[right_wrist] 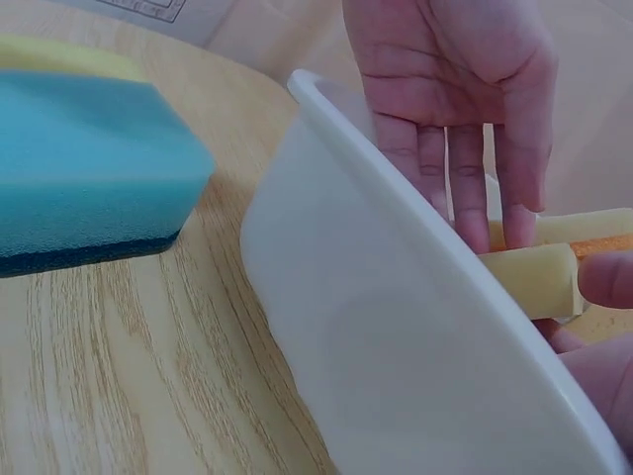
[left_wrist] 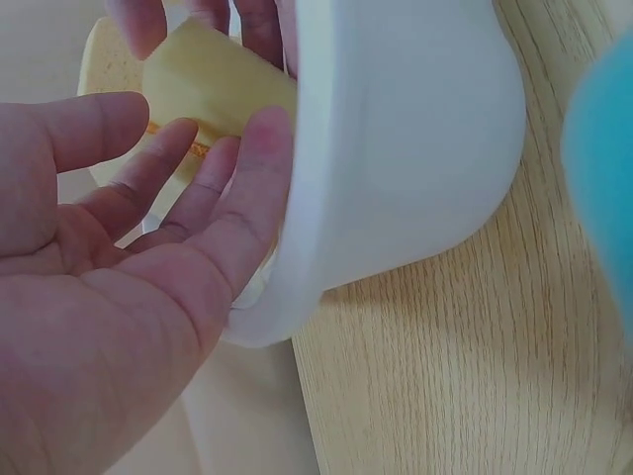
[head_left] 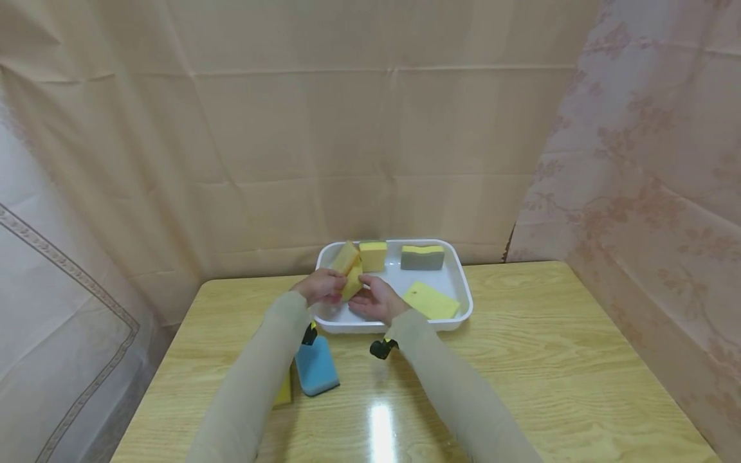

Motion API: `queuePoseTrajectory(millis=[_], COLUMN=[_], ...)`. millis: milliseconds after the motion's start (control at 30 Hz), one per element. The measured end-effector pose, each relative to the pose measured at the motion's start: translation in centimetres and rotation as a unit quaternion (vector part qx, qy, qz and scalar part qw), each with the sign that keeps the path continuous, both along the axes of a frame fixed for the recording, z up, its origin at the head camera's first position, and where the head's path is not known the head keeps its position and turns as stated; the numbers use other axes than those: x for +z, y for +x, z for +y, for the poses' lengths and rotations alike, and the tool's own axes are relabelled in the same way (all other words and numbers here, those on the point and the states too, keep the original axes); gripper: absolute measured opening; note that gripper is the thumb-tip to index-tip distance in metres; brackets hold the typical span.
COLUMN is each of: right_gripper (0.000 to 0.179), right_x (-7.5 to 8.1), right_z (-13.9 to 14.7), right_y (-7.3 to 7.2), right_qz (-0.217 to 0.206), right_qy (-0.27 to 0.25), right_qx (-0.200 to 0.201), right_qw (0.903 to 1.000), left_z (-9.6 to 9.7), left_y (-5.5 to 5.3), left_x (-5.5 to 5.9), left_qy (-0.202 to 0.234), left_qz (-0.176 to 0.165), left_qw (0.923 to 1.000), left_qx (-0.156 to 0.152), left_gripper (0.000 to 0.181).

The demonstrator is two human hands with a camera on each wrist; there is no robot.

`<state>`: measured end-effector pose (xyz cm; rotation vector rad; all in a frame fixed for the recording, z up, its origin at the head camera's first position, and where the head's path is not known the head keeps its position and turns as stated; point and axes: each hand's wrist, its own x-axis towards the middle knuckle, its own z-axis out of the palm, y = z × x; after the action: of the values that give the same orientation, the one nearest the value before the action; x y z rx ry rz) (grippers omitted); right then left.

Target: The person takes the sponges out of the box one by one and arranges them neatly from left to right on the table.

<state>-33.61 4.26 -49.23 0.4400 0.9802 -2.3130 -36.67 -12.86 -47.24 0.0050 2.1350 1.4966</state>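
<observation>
Over the left side of the white tray (head_left: 399, 326), both hands meet at a pale yellow sponge (head_left: 352, 284). My right hand (head_left: 379, 301) pinches it, thumb on one side and fingers on the other, as the right wrist view shows. My left hand (head_left: 321, 285) has its palm turned to the sponge, its fingers fairly straight and right at the sponge's side in the left wrist view (left_wrist: 148, 247). Just behind, a yellow sponge with an orange layer (head_left: 345, 257) leans in the tray's back left corner.
In the tray, a yellow sponge (head_left: 373, 256) and a grey-and-yellow sponge (head_left: 422, 258) stand along the back; a flat yellow sponge (head_left: 431, 301) lies at front right. On the wooden table (head_left: 579, 373) before it lie a blue sponge (head_left: 316, 368) and a partly hidden yellow sponge (head_left: 283, 392).
</observation>
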Motion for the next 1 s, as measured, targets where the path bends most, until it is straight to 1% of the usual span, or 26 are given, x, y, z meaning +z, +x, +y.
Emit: queuePoseTrajectory(millis=[67,100,167,267,367,500,667,767,867,1000], right_gripper=[0.055,0.055,0.054,0.055,0.055,0.056,0.057,0.058,0.059,0.058], right_x=[0.1,0.1,0.1,0.1,0.0,-0.1,0.0,-0.1,-0.1,0.0], right_z=[0.1,0.2,0.3,0.4,0.5,0.5,0.6,0.6,0.7,1.2], right_y=[0.0,0.0,0.0,-0.1,-0.1,0.0,0.0,0.1,0.2,0.4], right_qz=[0.001,0.003,0.006,0.006,0.002,0.001,0.003,0.007,0.02,0.043], right_qy=[0.005,0.007,0.01,0.012,0.008,0.006,0.01,0.011,0.013,0.034], right_qx=[-0.002,-0.002,-0.003,-0.001,0.003,0.005,0.003,0.003,0.008,0.015], right_qw=[1.0,1.0,0.9999,0.9999,1.0,1.0,0.9999,0.9999,0.9997,0.9984], left_z=[0.1,0.5,0.5,0.6,0.7,0.7,0.7,0.8,0.9,1.1], left_y=[0.3,1.1,1.4,1.8,1.9,1.7,1.8,1.9,2.1,2.5], left_x=[0.4,1.4,1.7,2.2,2.3,2.1,2.1,2.1,2.0,1.7], left_qy=[-0.005,-0.018,-0.021,-0.021,-0.022,-0.023,-0.018,-0.026,-0.04,-0.049], left_qz=[0.001,-0.002,0.003,0.003,0.002,0.005,0.012,0.025,0.046,0.08], left_qw=[1.0,0.9998,0.9997,0.9997,0.9997,0.9997,0.9997,0.9993,0.9981,0.9956], left_qx=[0.003,0.012,0.011,0.011,0.009,0.007,0.012,0.011,0.009,0.0], left_gripper=[0.033,0.034,0.034,0.035,0.037,0.037,0.037,0.041,0.044,0.041])
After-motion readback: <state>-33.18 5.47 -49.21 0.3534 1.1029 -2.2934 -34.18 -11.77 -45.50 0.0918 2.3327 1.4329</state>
